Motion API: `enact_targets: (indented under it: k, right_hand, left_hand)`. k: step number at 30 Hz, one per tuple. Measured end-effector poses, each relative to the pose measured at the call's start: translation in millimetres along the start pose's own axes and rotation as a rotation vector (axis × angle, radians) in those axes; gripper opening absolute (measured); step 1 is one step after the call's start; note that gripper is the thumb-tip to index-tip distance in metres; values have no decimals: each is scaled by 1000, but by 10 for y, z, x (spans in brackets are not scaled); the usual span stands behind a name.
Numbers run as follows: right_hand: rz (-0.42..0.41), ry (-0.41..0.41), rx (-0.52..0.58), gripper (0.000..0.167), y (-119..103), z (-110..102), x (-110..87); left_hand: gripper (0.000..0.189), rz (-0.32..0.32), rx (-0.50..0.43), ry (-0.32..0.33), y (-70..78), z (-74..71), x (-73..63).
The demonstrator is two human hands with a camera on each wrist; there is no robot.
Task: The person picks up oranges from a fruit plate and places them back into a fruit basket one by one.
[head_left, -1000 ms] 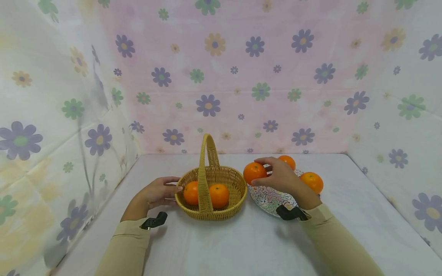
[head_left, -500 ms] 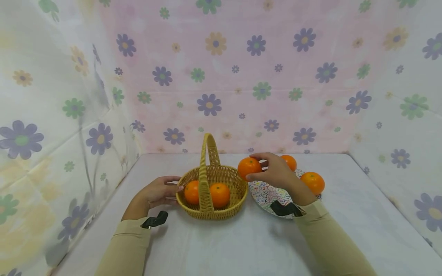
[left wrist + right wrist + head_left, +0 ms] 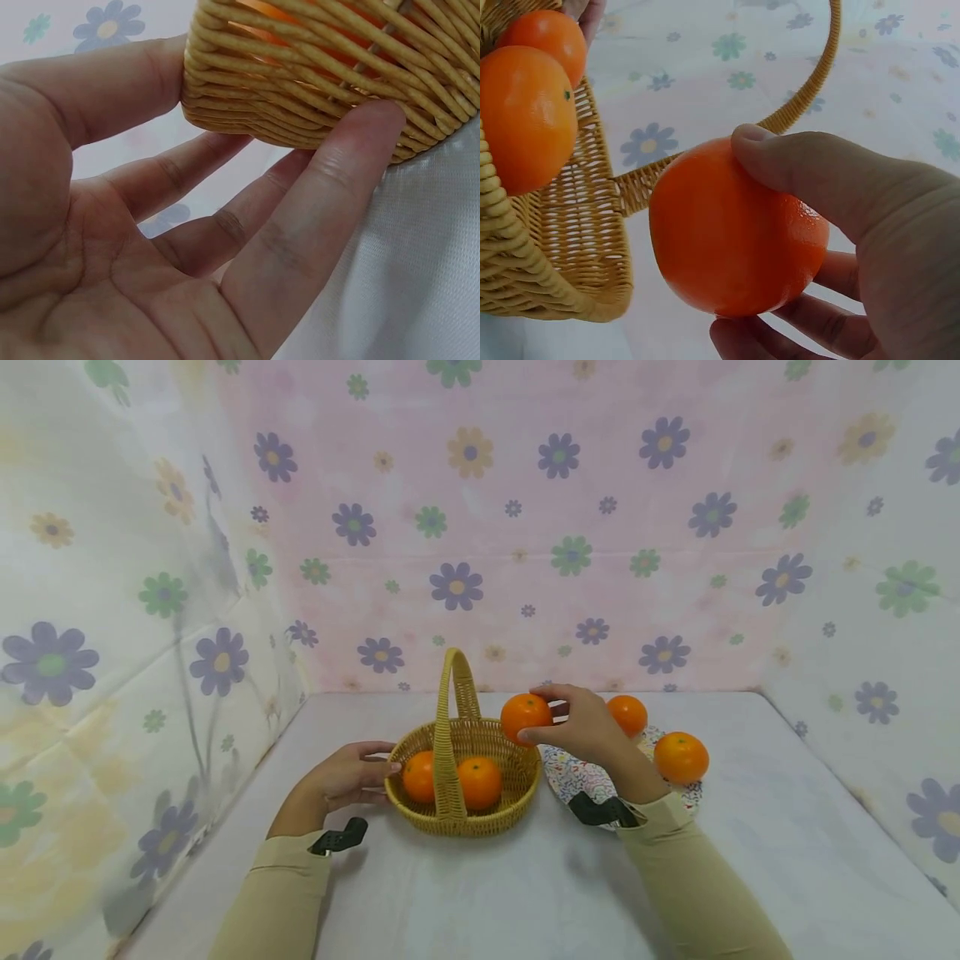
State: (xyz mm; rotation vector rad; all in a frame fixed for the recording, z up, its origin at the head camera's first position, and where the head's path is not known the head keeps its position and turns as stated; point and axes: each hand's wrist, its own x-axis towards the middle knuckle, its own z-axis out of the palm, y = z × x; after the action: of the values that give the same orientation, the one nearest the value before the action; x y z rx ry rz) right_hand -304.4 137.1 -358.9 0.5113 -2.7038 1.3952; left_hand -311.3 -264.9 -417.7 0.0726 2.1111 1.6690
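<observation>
My right hand (image 3: 588, 727) holds an orange (image 3: 526, 720) between thumb and fingers, raised over the right rim of the wicker basket (image 3: 480, 825). In the right wrist view, the thumb lies on one side of the held orange (image 3: 731, 232) and fingertips are at the other. Two more oranges sit inside the basket: one orange (image 3: 417, 777) left of the arched handle (image 3: 446, 735), partly hidden by it, and another orange (image 3: 480, 782) to its right. My left hand (image 3: 348, 781) is at the basket's left end, its spread fingers touching the outer weave (image 3: 300, 97).
A round plate (image 3: 581, 775) with a colourful speckled pattern stands right of the basket, partly behind the right forearm. On it are a rear orange (image 3: 628, 715) and a right-hand orange (image 3: 681, 758). Flower-print cloth (image 3: 510, 560) encloses the white-covered table (image 3: 480, 902) at back and sides.
My right hand has carried the orange leftward and slightly up, from above the plate's left edge to over the basket's right rim. My left hand stays against the basket.
</observation>
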Motion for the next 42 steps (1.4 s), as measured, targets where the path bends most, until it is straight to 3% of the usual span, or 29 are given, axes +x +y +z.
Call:
enact_targets:
  k: [14,42]
  right_hand:
    - [39,27,5,76,66,257,53]
    - [93,15,-109,71,134,542,97]
  left_hand:
    - [71,-17,-14,22,-24,-11,28]
    - [72,-4,-13,5,-22,-8,19]
